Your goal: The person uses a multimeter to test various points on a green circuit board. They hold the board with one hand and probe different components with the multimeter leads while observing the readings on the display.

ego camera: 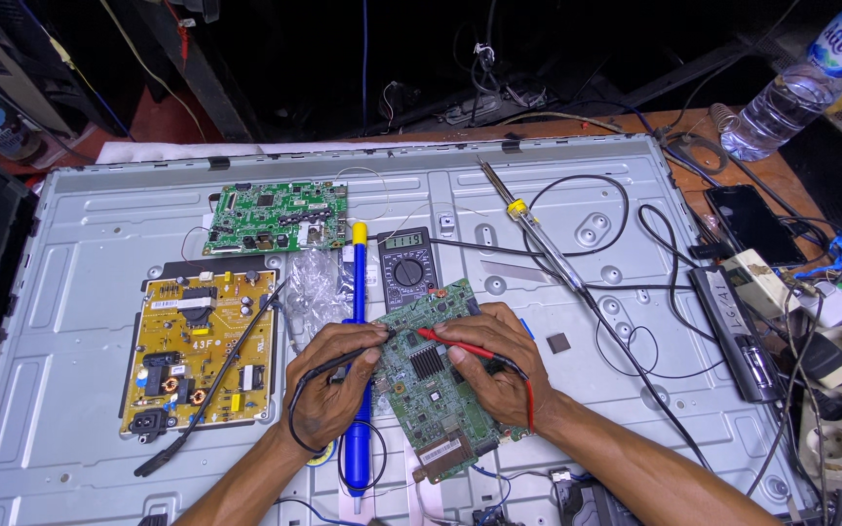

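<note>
green circuit board (438,385) is under test: left hand (328,385) grips black probe (343,362), right hand (494,365) grips red probe (455,343), both tips touching it.

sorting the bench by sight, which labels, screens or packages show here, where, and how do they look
Multimeter: above the hands, dark body, pale screen lit.
Bottle: top right corner, clear plastic lying tilted, blue-and-white label.
Phone: right edge, flat black screen, dark.
Plastic bag: left of the multimeter, clear, crumpled.
Board: under both hands, green, white sticker at its lower end.
</note>
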